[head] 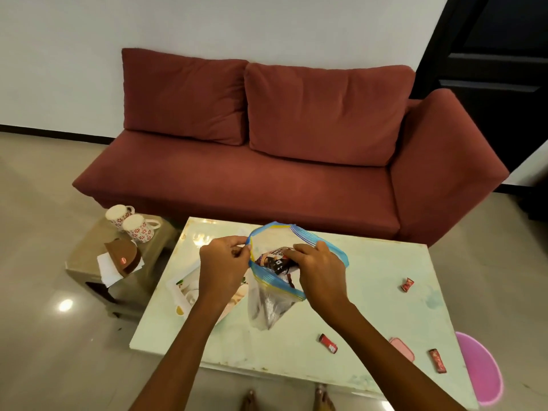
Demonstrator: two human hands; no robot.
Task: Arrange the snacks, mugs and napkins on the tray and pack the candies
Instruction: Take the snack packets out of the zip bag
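A clear zip bag with a blue and yellow rim hangs open above the pale table. My left hand pinches the bag's left rim. My right hand reaches into the bag's mouth, its fingers on a dark wrapped candy inside. Three red candies lie loose on the table: one at the right, one near the front, one at the front right edge. A white tray sits on the table, partly hidden under my left arm.
Two floral mugs lie on a low side table to the left, beside a brown napkin holder with white napkins. A red sofa stands behind. A pink stool is at the right, and a pink item lies near my right arm.
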